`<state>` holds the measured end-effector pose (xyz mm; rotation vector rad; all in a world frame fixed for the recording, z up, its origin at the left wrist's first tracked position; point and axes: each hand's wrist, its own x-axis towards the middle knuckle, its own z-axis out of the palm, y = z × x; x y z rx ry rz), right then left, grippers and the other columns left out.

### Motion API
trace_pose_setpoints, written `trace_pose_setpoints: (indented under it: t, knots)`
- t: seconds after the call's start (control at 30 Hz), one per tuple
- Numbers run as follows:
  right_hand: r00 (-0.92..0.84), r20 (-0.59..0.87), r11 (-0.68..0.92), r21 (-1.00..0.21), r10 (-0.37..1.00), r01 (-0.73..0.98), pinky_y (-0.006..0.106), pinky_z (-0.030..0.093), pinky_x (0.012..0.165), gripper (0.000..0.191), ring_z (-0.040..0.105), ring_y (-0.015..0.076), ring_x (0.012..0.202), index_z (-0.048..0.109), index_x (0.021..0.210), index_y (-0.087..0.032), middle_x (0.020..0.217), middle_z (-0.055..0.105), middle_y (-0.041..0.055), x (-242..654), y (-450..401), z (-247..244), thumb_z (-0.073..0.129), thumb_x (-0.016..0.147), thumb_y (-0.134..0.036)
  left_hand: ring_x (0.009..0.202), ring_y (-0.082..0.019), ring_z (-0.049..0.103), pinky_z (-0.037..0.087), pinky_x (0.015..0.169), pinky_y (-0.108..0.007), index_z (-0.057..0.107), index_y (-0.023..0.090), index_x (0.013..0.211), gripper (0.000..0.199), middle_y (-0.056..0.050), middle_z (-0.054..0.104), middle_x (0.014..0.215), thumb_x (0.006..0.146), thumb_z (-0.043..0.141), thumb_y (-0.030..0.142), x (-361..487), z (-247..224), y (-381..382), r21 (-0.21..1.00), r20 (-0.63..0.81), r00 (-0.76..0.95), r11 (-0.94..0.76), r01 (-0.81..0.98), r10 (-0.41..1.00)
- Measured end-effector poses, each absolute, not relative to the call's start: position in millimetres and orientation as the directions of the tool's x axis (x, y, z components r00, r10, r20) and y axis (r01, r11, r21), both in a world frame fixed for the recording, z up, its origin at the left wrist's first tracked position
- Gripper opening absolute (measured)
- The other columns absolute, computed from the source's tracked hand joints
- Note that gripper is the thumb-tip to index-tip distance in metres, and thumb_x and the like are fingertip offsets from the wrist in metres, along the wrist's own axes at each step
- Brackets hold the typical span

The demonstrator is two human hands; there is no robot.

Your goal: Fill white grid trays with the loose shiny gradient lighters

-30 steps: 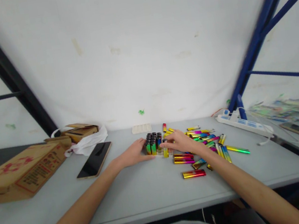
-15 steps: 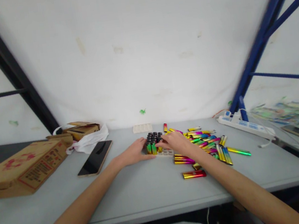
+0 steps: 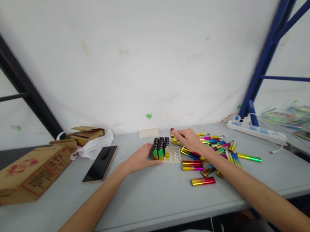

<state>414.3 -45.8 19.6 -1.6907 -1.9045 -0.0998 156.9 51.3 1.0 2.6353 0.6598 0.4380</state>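
Note:
Upright lighters (image 3: 160,148) with black tops and shiny green and gold bodies stand in rows in the left part of a white tray (image 3: 174,154); empty holes show in its right part. My left hand (image 3: 143,157) lies beside the tray's left side, thumb and fingers apart, with nothing held in it. Above the near side of a loose pile of shiny coloured lighters (image 3: 219,145), my right hand (image 3: 188,140) has its fingertips close to a red lighter (image 3: 172,132). Whether those fingers grip anything is too small to tell.
Behind the tray is a second white tray (image 3: 148,133). A phone (image 3: 100,164), a white plastic bag (image 3: 95,145) and a cardboard box (image 3: 27,172) are on the left. A power strip (image 3: 256,130) lies at the right. Near the front, a red and gold lighter (image 3: 203,181) lies alone.
My right hand has moved right and away from the upright lighters to the loose pile, uncovering the tray's holes. My left hand has stayed beside the tray.

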Motion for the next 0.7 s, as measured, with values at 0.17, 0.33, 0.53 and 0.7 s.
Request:
trace_pose_setpoints:
  t: [0.17, 0.33, 0.53, 0.7]
  knots:
    - [0.148, 0.282, -0.065, -0.286, 0.948, 0.956, 0.027, 0.043, 0.092, 0.031, 0.067, 0.0202, 0.105, 0.067, 0.124, -0.015, 0.113, 0.074, 0.0127, 437.5, 1.0, 23.8, 0.049, 0.104, -0.031, 0.113, -0.036, 0.064, 0.05, 0.102, -0.043, 0.067, 0.016, 0.118, 0.071, -0.014, 0.07, 0.12, 0.073, 0.074, 0.07, 157.4, 1.0, 51.2, 0.421, 0.191, 0.843, -0.818, 0.392, 0.503]
    - [0.341, 0.165, -0.284, -0.294, 0.925, 0.913, 0.039, 0.048, 0.094, 0.046, 0.066, 0.0333, 0.114, 0.065, 0.126, -0.006, 0.122, 0.068, 0.0279, 429.8, 47.8, 19.5, 0.065, 0.093, -0.038, 0.112, -0.035, 0.063, 0.05, 0.102, -0.042, 0.067, 0.015, 0.116, 0.069, -0.015, 0.069, 0.12, 0.075, 0.072, 0.071, 157.0, 2.2, 50.6, 0.399, 0.186, 0.847, -0.826, 0.398, 0.498]
    - [0.267, 0.144, -0.186, -0.419, 0.953, 0.889, 0.027, 0.05, 0.083, 0.021, 0.071, 0.0232, 0.097, 0.071, 0.097, -0.012, 0.102, 0.076, 0.0139, 423.6, 60.1, 29.4, 0.062, 0.094, -0.03, 0.111, -0.035, 0.063, 0.05, 0.103, -0.045, 0.065, 0.014, 0.117, 0.068, -0.017, 0.068, 0.12, 0.076, 0.072, 0.069, 157.7, 0.9, 51.3, 0.391, 0.192, 0.853, -0.835, 0.387, 0.485]
    - [0.073, 0.271, 0.174, -0.778, 0.96, 0.603, 0.022, 0.046, 0.058, 0.03, 0.059, 0.0107, 0.06, 0.059, 0.098, -0.019, 0.077, 0.063, -0.001, 430.4, 21.8, 39.6, 0.051, 0.1, -0.048, 0.109, -0.034, 0.064, 0.05, 0.101, -0.043, 0.067, 0.016, 0.112, 0.063, -0.014, 0.07, 0.115, 0.075, 0.073, 0.067, 158.6, 1.5, 51.0, 0.409, 0.21, 0.853, -0.835, 0.367, 0.478]
